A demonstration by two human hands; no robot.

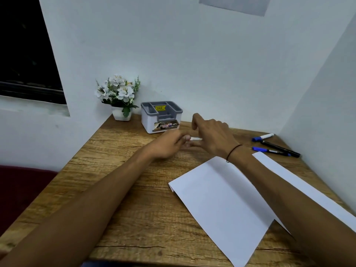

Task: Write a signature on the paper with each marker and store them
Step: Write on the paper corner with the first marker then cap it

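Note:
A white marker with a red end is held above the desk between both hands, in front of the organizer. My left hand pinches its red end. My right hand covers the white barrel from the other side with its index finger lifted; the grip underneath is hidden. A white sheet of paper, folded along a crease, lies on the wooden desk under my right forearm. A grey and white desk organizer with several compartments stands at the back.
Three more markers lie at the right rear of the desk: a white one with a blue cap, a black one and a blue one. A pot of white flowers stands left of the organizer. Walls close off the back and right.

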